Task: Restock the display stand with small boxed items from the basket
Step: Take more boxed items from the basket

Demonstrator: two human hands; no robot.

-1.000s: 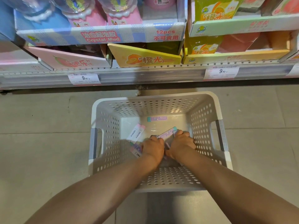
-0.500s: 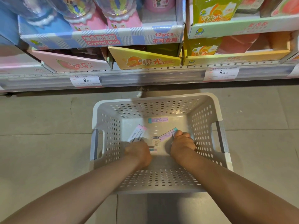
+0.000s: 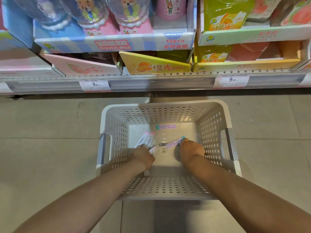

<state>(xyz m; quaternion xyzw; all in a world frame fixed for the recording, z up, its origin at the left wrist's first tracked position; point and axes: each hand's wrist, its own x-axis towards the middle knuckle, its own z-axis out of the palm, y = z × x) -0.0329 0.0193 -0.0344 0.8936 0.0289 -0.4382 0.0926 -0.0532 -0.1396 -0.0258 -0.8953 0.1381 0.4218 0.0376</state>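
Both forearms reach down into the white perforated basket (image 3: 217,125) on the tiled floor. Knuckles up, the left hand (image 3: 143,157) curls round several slim pink-tipped boxes (image 3: 146,140), one end poking out below its wrist; their exact count is hard to make out. Opposite it, the right hand (image 3: 191,149) pinches a purple box with a teal end (image 3: 174,143). One more small box (image 3: 165,127) lies loose by the far wall. Beyond, shelf cartons (image 3: 154,66) sit above price tags (image 3: 94,84).

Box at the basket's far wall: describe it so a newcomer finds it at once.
Find the white perforated basket on the floor below the shelf. The small box lies flat against its far wall, pale purple with a teal end. Unlike the other boxes, neither hand touches it.
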